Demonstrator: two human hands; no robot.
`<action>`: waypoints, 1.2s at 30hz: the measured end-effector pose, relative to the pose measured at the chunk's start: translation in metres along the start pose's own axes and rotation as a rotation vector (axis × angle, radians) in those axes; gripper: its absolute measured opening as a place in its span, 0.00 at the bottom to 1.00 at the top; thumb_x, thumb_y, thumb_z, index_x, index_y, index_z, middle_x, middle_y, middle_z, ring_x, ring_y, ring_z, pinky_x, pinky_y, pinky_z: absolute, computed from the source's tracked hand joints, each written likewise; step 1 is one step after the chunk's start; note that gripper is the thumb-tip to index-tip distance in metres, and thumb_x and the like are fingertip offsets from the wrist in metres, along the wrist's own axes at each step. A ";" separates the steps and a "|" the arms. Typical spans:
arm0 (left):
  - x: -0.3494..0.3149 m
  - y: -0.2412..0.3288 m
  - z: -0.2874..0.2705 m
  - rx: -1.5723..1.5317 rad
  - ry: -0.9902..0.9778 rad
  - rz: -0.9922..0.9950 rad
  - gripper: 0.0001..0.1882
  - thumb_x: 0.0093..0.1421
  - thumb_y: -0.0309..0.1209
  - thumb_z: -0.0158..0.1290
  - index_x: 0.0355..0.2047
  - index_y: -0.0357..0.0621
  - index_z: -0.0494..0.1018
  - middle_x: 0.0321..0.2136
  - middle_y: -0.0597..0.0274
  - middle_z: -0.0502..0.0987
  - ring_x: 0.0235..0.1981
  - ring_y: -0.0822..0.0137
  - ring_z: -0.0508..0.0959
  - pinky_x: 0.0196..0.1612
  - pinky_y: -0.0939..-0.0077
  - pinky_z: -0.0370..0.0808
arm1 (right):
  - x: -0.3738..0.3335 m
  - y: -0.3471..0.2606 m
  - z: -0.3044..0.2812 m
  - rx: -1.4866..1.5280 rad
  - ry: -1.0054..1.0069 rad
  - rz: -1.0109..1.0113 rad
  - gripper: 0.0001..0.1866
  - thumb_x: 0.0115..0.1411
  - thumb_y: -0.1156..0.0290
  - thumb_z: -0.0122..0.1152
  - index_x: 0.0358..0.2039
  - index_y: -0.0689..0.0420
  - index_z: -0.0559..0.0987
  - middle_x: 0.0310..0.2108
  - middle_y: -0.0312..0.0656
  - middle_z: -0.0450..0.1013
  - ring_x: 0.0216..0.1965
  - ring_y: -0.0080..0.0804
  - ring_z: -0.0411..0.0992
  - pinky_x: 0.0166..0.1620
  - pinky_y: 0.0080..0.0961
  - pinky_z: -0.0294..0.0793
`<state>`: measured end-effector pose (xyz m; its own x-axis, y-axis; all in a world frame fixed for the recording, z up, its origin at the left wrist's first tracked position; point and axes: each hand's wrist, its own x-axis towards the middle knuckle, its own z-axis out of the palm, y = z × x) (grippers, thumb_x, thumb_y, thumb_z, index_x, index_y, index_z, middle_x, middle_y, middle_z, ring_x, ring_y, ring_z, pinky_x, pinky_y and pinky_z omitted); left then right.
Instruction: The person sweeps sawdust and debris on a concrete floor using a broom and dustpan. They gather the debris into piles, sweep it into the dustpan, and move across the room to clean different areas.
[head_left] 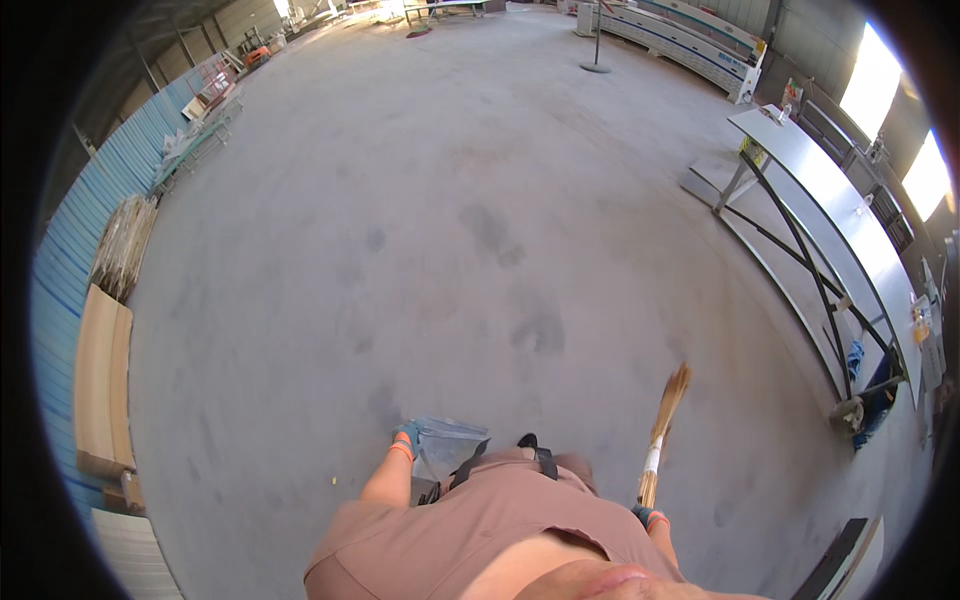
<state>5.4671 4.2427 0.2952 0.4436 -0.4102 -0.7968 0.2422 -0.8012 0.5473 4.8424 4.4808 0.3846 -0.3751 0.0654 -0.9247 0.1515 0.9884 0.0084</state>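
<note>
My left hand (408,436), in a teal glove with an orange cuff, is closed on the edge of a bluish-grey, partly see-through dustpan-like piece (448,432). That piece hangs beside my left hip, and its lower part runs behind my body. At my right side, my gloved right hand (646,514) grips a straw broom (660,430). A white band wraps the broom's middle, and its brown tips point up and away from me, over the floor. Part of the right hand's fingers is hidden.
Grey concrete floor (430,230) with dark smudges lies ahead. To the right stands a long metal-topped table (830,190) on black legs. Stacked boards (100,380) and a bundle of strips (124,245) lean along the blue left wall. A long machine (680,45) is far right.
</note>
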 end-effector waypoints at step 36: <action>0.228 0.743 0.970 0.393 -0.106 0.034 0.13 0.55 0.41 0.59 0.37 0.48 0.77 0.31 0.63 0.75 0.33 0.65 0.72 0.40 0.64 0.72 | 0.135 -1.201 -0.387 -0.059 0.034 -0.042 0.19 0.51 0.59 0.71 0.37 0.58 0.80 0.22 0.45 0.76 0.19 0.39 0.72 0.25 0.42 0.72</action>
<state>4.9115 3.1311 0.2721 0.3497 -0.4658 -0.8129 -0.1282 -0.8833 0.4510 4.2554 3.3553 0.3969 -0.4110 0.0271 -0.9112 0.0807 0.9967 -0.0068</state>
